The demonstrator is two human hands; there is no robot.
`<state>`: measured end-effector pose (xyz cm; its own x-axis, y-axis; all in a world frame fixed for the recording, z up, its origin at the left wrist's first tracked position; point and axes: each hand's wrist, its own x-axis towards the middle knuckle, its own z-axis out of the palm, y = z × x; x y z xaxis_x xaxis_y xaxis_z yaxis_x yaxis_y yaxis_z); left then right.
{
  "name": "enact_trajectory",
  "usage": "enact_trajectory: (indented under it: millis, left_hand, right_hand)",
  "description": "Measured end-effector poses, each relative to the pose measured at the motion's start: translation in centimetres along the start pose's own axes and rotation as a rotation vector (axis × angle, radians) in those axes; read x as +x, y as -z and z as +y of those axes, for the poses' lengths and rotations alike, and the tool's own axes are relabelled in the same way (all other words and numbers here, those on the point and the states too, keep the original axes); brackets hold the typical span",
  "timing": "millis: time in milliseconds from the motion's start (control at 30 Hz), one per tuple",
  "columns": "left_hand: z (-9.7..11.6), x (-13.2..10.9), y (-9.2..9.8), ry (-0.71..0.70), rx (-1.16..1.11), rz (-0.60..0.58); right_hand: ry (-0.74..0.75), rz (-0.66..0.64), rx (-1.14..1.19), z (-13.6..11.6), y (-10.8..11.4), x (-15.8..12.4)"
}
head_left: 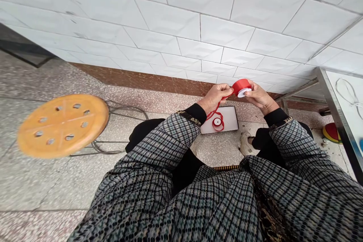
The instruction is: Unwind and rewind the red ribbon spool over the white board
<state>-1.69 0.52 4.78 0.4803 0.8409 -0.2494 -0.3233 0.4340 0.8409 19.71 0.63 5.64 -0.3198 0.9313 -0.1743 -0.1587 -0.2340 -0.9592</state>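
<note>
Sleeves: two checked sleeves (170,140) are extending forward from the wearer, ending in black cuffs.
Left hand: the left hand (214,98) is pinching a red ribbon (210,115) at the left edge of the roll, thumb and fingers closing together.
Right hand: the right hand (259,96) is gripping the red roll (239,84) from the right, its thumb pressing near the white face.
Roll, position: it is sitting between both hands, above the floor and in front of the wall.
Roll, appearance: its curved side is showing smooth, glossy red; its flat end is showing white with spiral lines.
Roll, orientation: the white end is facing down and toward the wearer; the winding axis is running steeply through the view, leaning slightly right at its lower end.
Ribbon: it is hanging in a narrow strand toward the tray (231,115).
Tray: it is lying on the floor, holding a small spool (217,121) with ribbon looping around it.
Wall: white tiles (181,26) are forming the background.
</note>
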Motion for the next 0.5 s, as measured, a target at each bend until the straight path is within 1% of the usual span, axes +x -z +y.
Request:
enact_trajectory:
  millis: [133, 200, 300, 433, 500]
  left_hand:
    - [-0.3, 0.0, -0.3, -0.075, -0.023, 0.030]
    - [-0.3, 0.0, -0.3, -0.072, -0.058, 0.003]
    - [-0.2, 0.0, -0.3, -0.027, -0.088, -0.066]
    - [0.2, 0.1, 0.2, 0.018, -0.075, -0.141]
    - [0.6, 0.1, 0.7, 0.053, -0.037, -0.170]
  right_hand:
    - [0.024, 0.016, 0.025, 0.1, -0.2, 0.0]
    - [0.027, 0.030, 0.023, 0.4, -0.3, 0.1]
    - [0.036, 0.049, 0.041, 1.1, -0.6, 0.3]
    - [0.032, -0.004, 0.073, 1.3, -0.4, 0.4]
    - [-0.004, -0.071, 0.011, 0.7, 0.2, 0.3]
